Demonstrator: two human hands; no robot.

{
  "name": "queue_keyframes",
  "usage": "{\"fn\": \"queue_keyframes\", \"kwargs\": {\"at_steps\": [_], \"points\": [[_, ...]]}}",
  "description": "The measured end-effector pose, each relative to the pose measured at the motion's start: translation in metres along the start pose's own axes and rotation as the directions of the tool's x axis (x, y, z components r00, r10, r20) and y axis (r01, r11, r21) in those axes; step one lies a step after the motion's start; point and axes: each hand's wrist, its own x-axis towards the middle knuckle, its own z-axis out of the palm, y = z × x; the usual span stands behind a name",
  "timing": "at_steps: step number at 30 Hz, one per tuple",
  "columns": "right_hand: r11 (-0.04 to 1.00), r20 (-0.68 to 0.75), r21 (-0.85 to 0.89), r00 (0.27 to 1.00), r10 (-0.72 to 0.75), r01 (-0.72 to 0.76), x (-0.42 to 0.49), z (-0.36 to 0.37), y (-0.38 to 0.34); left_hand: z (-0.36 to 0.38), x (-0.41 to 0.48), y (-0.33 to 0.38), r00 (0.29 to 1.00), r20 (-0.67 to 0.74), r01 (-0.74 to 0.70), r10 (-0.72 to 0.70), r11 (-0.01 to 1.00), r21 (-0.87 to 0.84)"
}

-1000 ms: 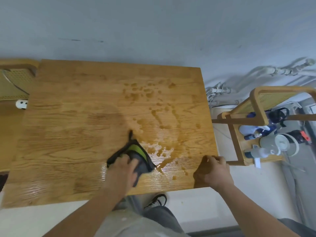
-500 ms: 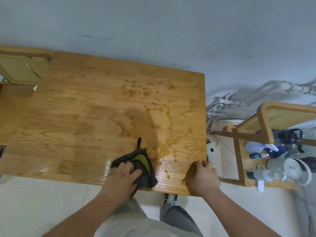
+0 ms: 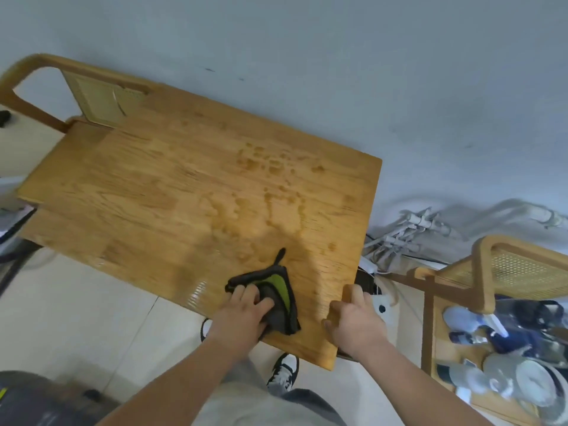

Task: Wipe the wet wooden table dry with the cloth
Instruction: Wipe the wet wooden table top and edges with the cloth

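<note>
The wooden table (image 3: 159, 192) fills the middle of the head view, tilted in the frame. Water drops and smears (image 3: 276, 182) cover its far right part, and a glossy wet patch lies near the front edge. A dark grey cloth with a green stripe (image 3: 278, 290) lies bunched on the table near its front right corner. My left hand (image 3: 242, 315) presses down on the cloth's near side. My right hand (image 3: 353, 324) grips the table's right edge at the near corner.
A wooden chair with a cane back (image 3: 101, 96) stands at the table's far left. On the right a second cane chair (image 3: 504, 272) holds spray bottles and other items (image 3: 504, 358). White pipes (image 3: 412, 226) run along the wall. My shoes (image 3: 282, 373) stand on the tiled floor.
My left hand has pulled the cloth toward the front edge and rightward, drying the puddle near the front right. The view has swung so the table looks tilted. My right hand stays on the edge.
</note>
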Motion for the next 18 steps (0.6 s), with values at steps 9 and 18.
{"fn": "queue_keyframes", "kwargs": {"at_steps": [9, 18], "points": [[0.994, 0.096, 0.034, 0.990, -0.103, 0.100, 0.016, 0.014, 0.012, 0.023, -0.013, 0.058, 0.965, -0.129, 0.217, -0.228, 0.972, -0.093], [0.992, 0.129, 0.060, 0.985, -0.114, 0.107, 0.008, 0.011, 0.020, -0.007, 0.020, 0.016, 0.970, -0.013, 0.242, -0.242, 0.970, -0.030]]}}
